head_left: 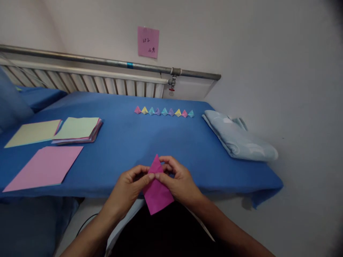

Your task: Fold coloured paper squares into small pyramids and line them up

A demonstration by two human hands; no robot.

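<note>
A folded magenta sheet of origami paper (158, 198) is held between both hands at the front edge of the blue-covered table. It has a pointed tip at the top and a wider lower end that hangs toward my lap. My left hand (131, 184) pinches its left side, thumb on the front face and fingers curled behind. From the right, my right hand (180, 180) grips it the same way, with the thumbs nearly meeting at the middle. The fingertips behind the paper are partly hidden.
Farther back stands a row of several small folded paper shapes (164, 111). Paper stacks lie at left: green-topped (77, 127), yellow (33, 132) and pink (46, 166). A folded light-blue blanket (241, 139) lies right. Behind the table (120, 142) are a radiator (107, 85) and pipe.
</note>
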